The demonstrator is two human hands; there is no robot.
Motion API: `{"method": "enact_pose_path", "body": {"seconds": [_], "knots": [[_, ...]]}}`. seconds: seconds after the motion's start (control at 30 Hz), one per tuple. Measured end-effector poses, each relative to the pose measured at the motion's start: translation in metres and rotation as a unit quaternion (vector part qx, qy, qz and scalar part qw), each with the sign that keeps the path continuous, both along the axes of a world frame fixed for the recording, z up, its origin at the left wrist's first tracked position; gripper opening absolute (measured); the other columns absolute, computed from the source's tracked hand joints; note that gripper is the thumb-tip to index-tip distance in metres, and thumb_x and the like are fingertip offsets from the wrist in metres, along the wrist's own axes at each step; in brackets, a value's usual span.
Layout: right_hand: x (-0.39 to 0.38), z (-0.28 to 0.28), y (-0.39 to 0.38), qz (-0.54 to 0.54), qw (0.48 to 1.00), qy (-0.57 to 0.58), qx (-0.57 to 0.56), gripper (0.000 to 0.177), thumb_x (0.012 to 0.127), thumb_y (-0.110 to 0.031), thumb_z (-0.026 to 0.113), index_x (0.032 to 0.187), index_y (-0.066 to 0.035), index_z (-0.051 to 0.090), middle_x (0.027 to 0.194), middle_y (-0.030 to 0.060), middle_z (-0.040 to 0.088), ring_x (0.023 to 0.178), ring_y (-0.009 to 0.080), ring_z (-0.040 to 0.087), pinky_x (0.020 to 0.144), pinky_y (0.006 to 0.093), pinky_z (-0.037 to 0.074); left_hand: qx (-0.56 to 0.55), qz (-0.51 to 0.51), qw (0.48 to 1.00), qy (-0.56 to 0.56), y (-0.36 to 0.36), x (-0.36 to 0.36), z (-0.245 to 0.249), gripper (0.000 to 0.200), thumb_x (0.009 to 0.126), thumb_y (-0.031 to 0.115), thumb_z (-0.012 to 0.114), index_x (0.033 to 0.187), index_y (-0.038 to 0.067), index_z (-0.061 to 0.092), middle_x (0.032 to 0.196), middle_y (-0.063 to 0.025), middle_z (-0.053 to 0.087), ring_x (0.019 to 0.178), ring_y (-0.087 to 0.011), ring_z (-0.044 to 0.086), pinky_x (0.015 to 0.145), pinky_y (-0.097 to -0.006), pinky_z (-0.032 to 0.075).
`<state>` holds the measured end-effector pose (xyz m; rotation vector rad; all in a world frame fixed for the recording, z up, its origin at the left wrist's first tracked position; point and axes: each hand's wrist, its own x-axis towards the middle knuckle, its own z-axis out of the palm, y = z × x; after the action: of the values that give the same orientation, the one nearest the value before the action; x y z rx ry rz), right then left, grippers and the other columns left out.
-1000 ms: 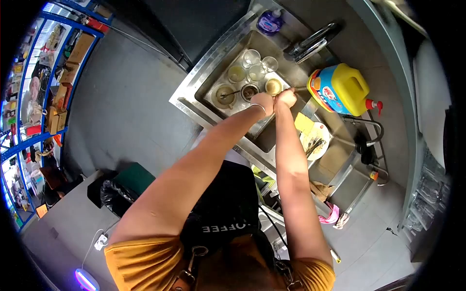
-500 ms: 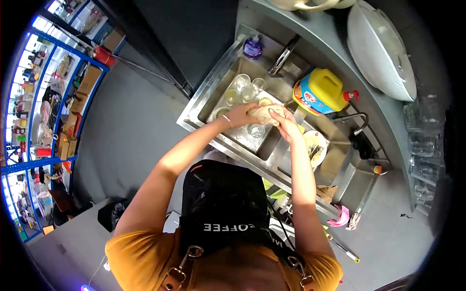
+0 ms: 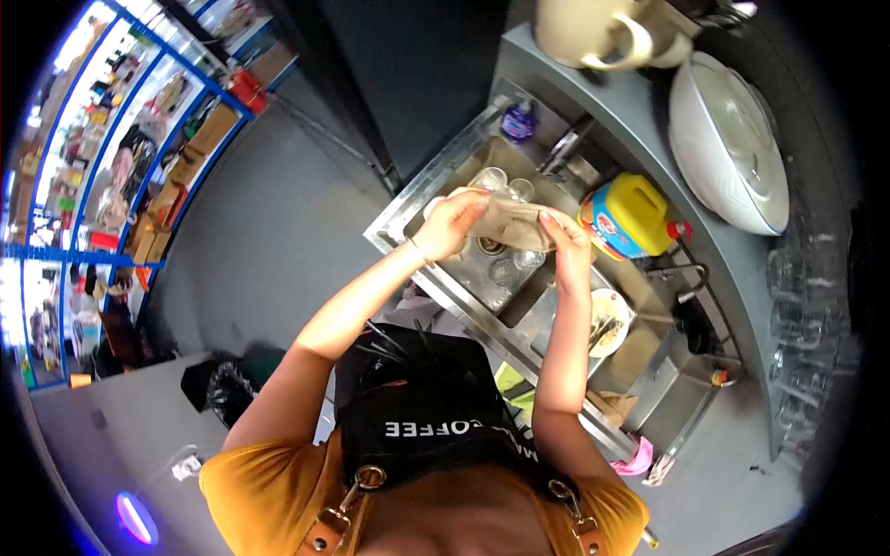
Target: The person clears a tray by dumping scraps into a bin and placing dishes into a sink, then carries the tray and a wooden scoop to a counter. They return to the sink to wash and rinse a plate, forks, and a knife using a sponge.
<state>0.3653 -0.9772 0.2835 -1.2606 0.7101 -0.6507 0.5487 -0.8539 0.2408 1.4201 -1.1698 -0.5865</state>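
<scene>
A beige cloth (image 3: 519, 223) is stretched between my two hands above the left sink basin. My left hand (image 3: 450, 225) pinches its left end, and my right hand (image 3: 569, 246) grips the right end with the thumb on top. Below the cloth, in the steel sink (image 3: 436, 271), stand several clear glasses; one glass (image 3: 492, 179) shows beyond the cloth and another glass (image 3: 503, 271) on the near side. The cloth and my hands hide part of the basin.
A yellow detergent jug (image 3: 632, 215) and a purple soap bottle (image 3: 518, 121) stand behind the basins, near a faucet (image 3: 565, 146). A plate (image 3: 609, 324) with utensils lies right. The shelf above bears a white bowl (image 3: 728, 144) and a beige pitcher (image 3: 593, 32).
The cloth was bunched between my hands and is now spread out flatter, with my hands farther apart. The head view has shifted, so the sink appears lower and farther right.
</scene>
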Motion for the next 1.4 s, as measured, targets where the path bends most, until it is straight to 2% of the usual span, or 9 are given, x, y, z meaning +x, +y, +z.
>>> {"method": "enact_pose_path", "body": {"seconds": [0.13, 0.23, 0.4, 0.6, 0.87, 0.97, 1.07, 1.2, 1.4], "knots": [[0.075, 0.014, 0.044, 0.053, 0.998, -0.007, -0.023, 0.023, 0.094, -0.022, 0.057, 0.101, -0.001, 0.063, 0.081, -0.0030, 0.061, 0.073, 0.0050, 0.052, 0.070, 0.0203, 0.042, -0.006, -0.035, 0.871, 0.489, 0.045, 0.025, 0.057, 0.033, 0.094, 0.030, 0.057, 0.111, 0.002, 0.061, 0.105, -0.0039, 0.064, 0.094, -0.0132, 0.058, 0.083, -0.0285, 0.047], [0.135, 0.031, 0.093, 0.130, 0.989, -0.021, -0.066, 0.021, 0.096, -0.023, 0.054, 0.100, -0.004, 0.062, 0.080, -0.0031, 0.059, 0.070, 0.0038, 0.048, 0.064, 0.0201, 0.040, 0.091, 0.080, 0.985, 0.122, 0.100, 0.070, 0.047, 0.033, 0.088, 0.026, 0.066, 0.112, 0.004, 0.060, 0.096, -0.0015, 0.064, 0.088, -0.0117, 0.058, 0.082, -0.0276, 0.047], [0.234, 0.049, 0.172, 0.224, 0.973, -0.049, -0.036, 0.018, 0.094, -0.019, 0.057, 0.092, -0.003, 0.063, 0.078, -0.0038, 0.059, 0.071, 0.0025, 0.048, 0.067, 0.0186, 0.040, 0.030, 0.221, 0.958, 0.179, 0.250, 0.157, 0.057, 0.023, 0.074, -0.009, 0.058, 0.095, 0.001, 0.061, 0.080, 0.0046, 0.060, 0.072, 0.0015, 0.051, 0.062, -0.0138, 0.041], [0.368, 0.043, 0.276, 0.484, 0.873, 0.038, 0.037, 0.018, 0.091, -0.019, 0.062, 0.083, -0.003, 0.065, 0.077, -0.0008, 0.062, 0.070, 0.0042, 0.054, 0.063, 0.0199, 0.043, 0.257, 0.275, 0.926, -0.012, 0.465, 0.253, 0.069, 0.017, 0.082, 0.013, 0.055, 0.087, 0.000, 0.065, 0.069, 0.0009, 0.061, 0.062, -0.0069, 0.053, 0.056, -0.0232, 0.043], [0.552, 0.033, 0.398, 0.633, 0.697, -0.163, 0.296, 0.064, 0.091, -0.026, 0.058, 0.144, -0.016, 0.024, 0.137, 0.0263, 0.041, 0.115, 0.0376, 0.053, 0.097, 0.0475, 0.043, -0.334, 0.158, 0.744, 0.556, 0.576, 0.364, 0.077, 0.088, 0.085, 0.072, 0.037, 0.138, 0.002, 0.038, 0.140, -0.0184, 0.042, 0.126, -0.0333, 0.044, 0.105, -0.0474, 0.034], [0.602, 0.005, 0.442, 0.628, 0.760, -0.005, 0.164, 0.090, 0.080, 0.006, 0.065, 0.146, -0.015, 0.007, 0.135, 0.0238, 0.043, 0.106, 0.0277, 0.059, 0.089, 0.0379, 0.049, -0.065, 0.289, 0.871, 0.393, 0.609, 0.407, 0.030, 0.055, 0.093, 0.035, 0.052, 0.135, 0.001, 0.041, 0.129, -0.0159, 0.053, 0.115, -0.0293, 0.055, 0.099, -0.0418, 0.043], [0.656, -0.050, 0.488, 0.557, 0.795, 0.148, 0.191, 0.100, 0.080, -0.006, 0.071, 0.147, -0.016, -0.003, 0.145, 0.0190, 0.030, 0.114, 0.0255, 0.054, 0.092, 0.0359, 0.047, -0.257, 0.233, 0.719, 0.602, 0.632, 0.438, 0.015, 0.045, 0.094, 0.019, 0.046, 0.134, -0.002, 0.040, 0.127, -0.0178, 0.054, 0.113, -0.0303, 0.057, 0.097, -0.0426, 0.045], [0.725, -0.106, 0.557, 0.680, 0.686, 0.129, 0.226, 0.078, 0.089, -0.030, 0.061, 0.148, -0.012, 0.014, 0.148, 0.0082, 0.029, 0.132, 0.0181, 0.034, 0.108, 0.0346, 0.021, -0.459, 0.199, 0.616, 0.608, 0.670, 0.464, 0.021, 0.045, 0.097, 0.022, 0.041, 0.134, -0.004, 0.038, 0.128, -0.0210, 0.052, 0.115, -0.0319, 0.055, 0.100, -0.0441, 0.043], [0.813, -0.087, 0.661, 0.814, 0.520, 0.095, 0.241, 0.042, 0.092, -0.029, 0.056, 0.122, 0.000, 0.053, 0.117, 0.0076, 0.060, 0.108, 0.0171, 0.055, 0.095, 0.0313, 0.040, -0.512, 0.382, 0.573, 0.513, 0.738, 0.433, 0.055, 0.042, 0.098, 0.023, 0.042, 0.129, -0.005, 0.044, 0.125, -0.0193, 0.055, 0.112, -0.0290, 0.057, 0.099, -0.0421, 0.045]]}}
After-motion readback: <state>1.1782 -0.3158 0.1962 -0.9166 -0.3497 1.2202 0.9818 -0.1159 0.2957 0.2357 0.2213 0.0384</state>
